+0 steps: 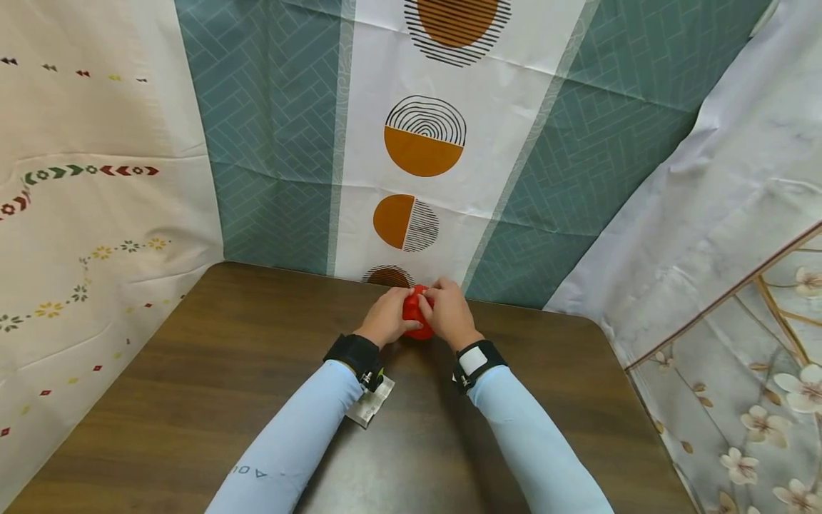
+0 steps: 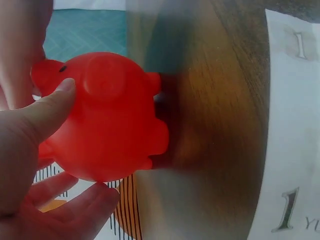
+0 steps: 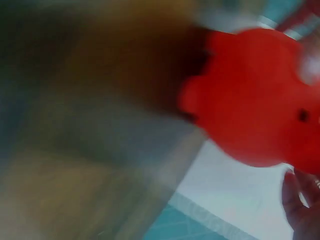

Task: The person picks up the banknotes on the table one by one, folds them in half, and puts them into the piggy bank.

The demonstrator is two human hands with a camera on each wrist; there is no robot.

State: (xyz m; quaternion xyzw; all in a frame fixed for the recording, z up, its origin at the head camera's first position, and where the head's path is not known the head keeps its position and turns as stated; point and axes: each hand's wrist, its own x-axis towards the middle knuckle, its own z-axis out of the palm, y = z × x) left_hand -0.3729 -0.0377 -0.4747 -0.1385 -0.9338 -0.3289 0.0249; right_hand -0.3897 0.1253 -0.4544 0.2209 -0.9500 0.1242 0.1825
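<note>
A red piggy bank [image 1: 415, 313] stands near the table's back edge, between both hands. Its snout, stubby feet and one black eye show in the left wrist view. My left hand [image 1: 385, 318] grips it from the left, thumb across its front and fingers round its far side. From the other side my right hand [image 1: 452, 314] holds it near the top, with the thumb bent over the front. In the blurred right wrist view, fingertips lie close against the piggy bank [image 3: 255, 100]. A paper banknote [image 1: 371, 404] marked 1 lies flat under my left wrist.
The brown wooden table [image 1: 193, 400] spreads out on both sides of my arms. Right behind it hangs a teal and white patterned curtain [image 1: 276, 143]. Cream cloth [image 1: 83, 235] drapes along the left, and flowered white cloth [image 1: 726, 400] along the right.
</note>
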